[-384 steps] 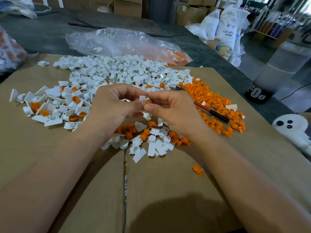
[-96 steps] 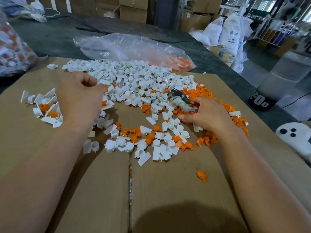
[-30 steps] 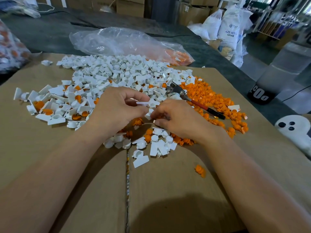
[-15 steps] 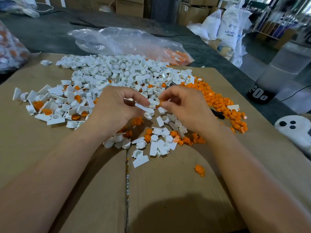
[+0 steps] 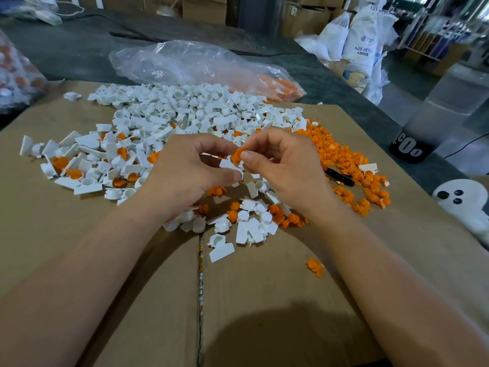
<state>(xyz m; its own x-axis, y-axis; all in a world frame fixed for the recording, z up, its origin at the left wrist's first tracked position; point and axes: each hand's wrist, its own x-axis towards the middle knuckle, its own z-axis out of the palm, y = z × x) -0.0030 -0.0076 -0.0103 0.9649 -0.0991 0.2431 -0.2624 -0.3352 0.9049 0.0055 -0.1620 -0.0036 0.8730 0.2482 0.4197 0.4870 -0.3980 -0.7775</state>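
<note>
orange cap between right hand fingertips

The single camera rides on the person's head and looks forward and steeply down along both bare forearms, so the left hand and right hand meet at mid-frame, near enough that the small white plastic tab and the round orange plastic cap pinched between them read plainly. Its wide lens takes in the flat brown cardboard sheet from the near edge to the crumpled clear plastic bag beyond, with the white printed sacks far off at top right.
</note>
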